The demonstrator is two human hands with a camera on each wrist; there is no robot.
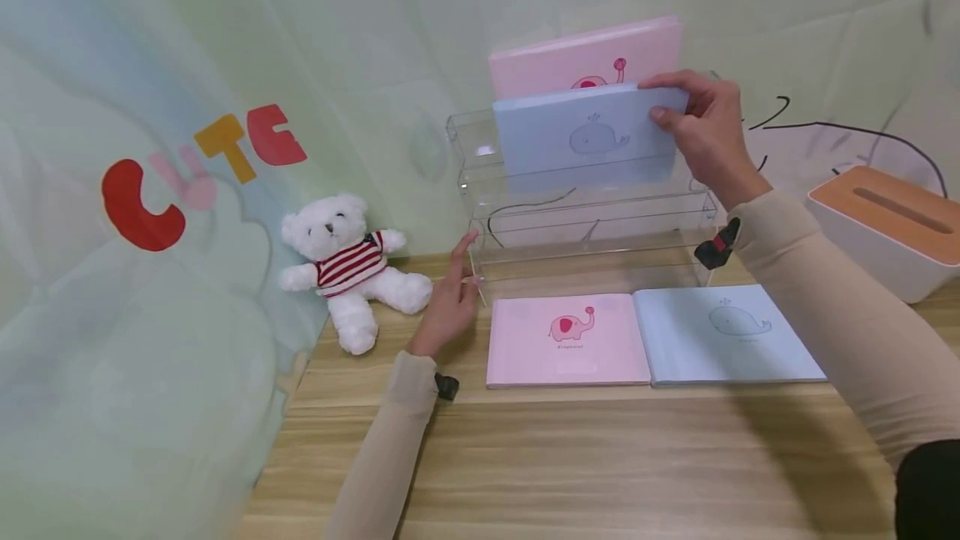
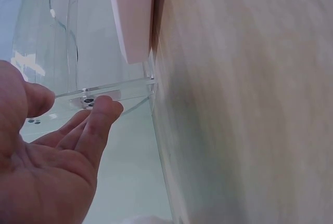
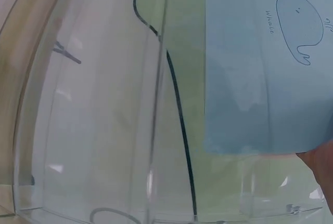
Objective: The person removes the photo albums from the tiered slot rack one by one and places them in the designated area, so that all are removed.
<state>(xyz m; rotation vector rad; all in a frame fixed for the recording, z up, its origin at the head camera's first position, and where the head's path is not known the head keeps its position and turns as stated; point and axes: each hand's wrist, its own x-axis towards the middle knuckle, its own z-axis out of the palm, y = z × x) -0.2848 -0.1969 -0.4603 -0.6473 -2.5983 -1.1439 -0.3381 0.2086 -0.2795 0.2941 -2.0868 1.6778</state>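
My right hand pinches the upper right corner of a blue booklet with a whale drawing, thumb on the front cover. The booklet stands upright in an upper tier of a clear stepped rack; its lower part shows through the clear front. Behind it rises a pink booklet with an elephant, partly covered by the blue one. At the rack's left side, my left hand has its fingers extended, fingertips right at the side panel. The left wrist view shows the left fingers beside the panel's edge.
Before the rack, a second pink elephant booklet and a second blue whale booklet lie side by side on the wooden table. A white teddy bear sits left; a tissue box stands right. A printed curtain hangs behind.
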